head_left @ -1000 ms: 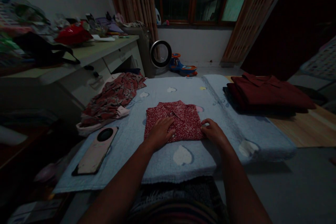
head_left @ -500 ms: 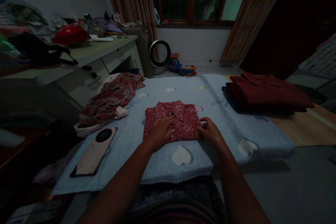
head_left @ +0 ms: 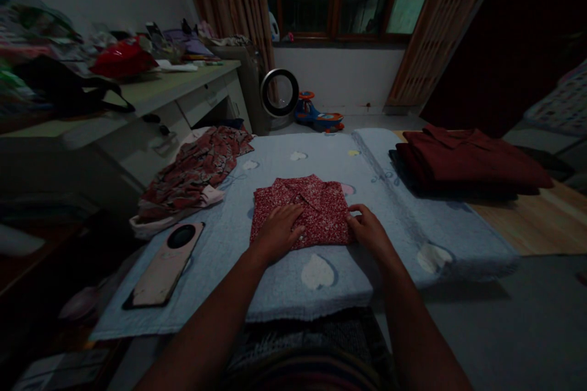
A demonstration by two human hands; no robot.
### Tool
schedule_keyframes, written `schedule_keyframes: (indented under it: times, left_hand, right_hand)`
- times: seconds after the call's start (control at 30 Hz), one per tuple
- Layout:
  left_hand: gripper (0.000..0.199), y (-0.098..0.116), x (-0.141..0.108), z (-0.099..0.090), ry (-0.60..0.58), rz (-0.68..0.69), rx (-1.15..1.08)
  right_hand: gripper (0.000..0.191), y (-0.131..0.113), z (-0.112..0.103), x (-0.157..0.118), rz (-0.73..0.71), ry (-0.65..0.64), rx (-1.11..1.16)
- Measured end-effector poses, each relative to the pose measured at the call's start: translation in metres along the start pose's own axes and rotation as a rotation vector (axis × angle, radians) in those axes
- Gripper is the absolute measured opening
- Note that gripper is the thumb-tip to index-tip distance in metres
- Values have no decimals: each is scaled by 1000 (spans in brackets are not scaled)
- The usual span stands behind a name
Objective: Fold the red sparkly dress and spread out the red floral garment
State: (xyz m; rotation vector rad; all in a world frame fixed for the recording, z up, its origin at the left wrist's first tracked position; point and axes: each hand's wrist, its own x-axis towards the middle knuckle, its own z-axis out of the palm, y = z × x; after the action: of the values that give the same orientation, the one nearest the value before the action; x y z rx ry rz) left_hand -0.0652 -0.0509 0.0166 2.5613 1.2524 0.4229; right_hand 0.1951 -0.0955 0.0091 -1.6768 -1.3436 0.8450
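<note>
A folded red shirt [head_left: 328, 217] with a small white pattern lies on a pale blue quilted cover [head_left: 279, 293], its collar pointing away from me. My left hand [head_left: 280, 229] rests palm down on the left half of the shirt, fingers stretched out over the front. At the right edge of the garment, my right hand [head_left: 370, 233] has its fingers bent, with thumb and forefinger closed on the fabric's side. The underside of that grip is hidden.
To the left are a phone [head_left: 161, 272] and a crumpled patterned garment [head_left: 197, 165]. A stack of folded dark red clothes [head_left: 472, 162] sits at the right. Beyond stand a cluttered desk [head_left: 183, 87], a round-framed fan [head_left: 279, 93] and a blue-orange ride-on toy [head_left: 316, 115].
Little differs. My right hand's fingertips have shifted slightly at the shirt's right edge; the left hand stays in place on the shirt.
</note>
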Motion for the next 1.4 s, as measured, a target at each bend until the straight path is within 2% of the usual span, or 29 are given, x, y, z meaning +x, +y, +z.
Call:
schedule_keyframes:
  times: [0.13, 0.37, 0.47, 0.63, 0.77, 0.87, 0.97, 1.07, 1.1, 1.23, 1.4]
  left_hand:
    - [49, 1, 0, -1, -8, -18, 8]
    - [49, -1, 0, 2, -2, -9, 18]
    - [49, -2, 0, 4, 7, -10, 13]
    - [50, -4, -1, 6, 17, -1, 22]
    - [50, -6, -1, 8, 35, 10, 28]
    - [50, -6, 0, 8, 40, 24, 24]
    - [49, -5, 0, 6, 39, 24, 21]
    - [49, -4, 0, 6, 36, 12, 15]
    - [49, -4, 0, 6, 37, 10, 11]
    - [50, -3, -1, 5, 33, 8, -11]
    - [49, -2, 0, 4, 13, -1, -11]
  right_hand:
    - [39, -7, 0, -2, -15, -22, -122]
    - [30, -13, 1, -4, -52, -39, -206]
    - [28, -16, 1, -3, -25, -53, -276]
    - [31, -29, 0, -4, 94, -59, -576]
    - [36, -32, -9, -5, 141, -27, -703]
    - [30, -34, -12, -3, 59, 104, -673]
    - [30, -39, 1, 2, -142, 217, -619]
    - [39, -42, 28, 6, -369, 129, -568]
    - [42, -41, 37, 6, -399, 90, -584]
    - [53, -34, 59, 4, -302, -39, -716]
    - [59, -32, 56, 4, -235, -79, -776]
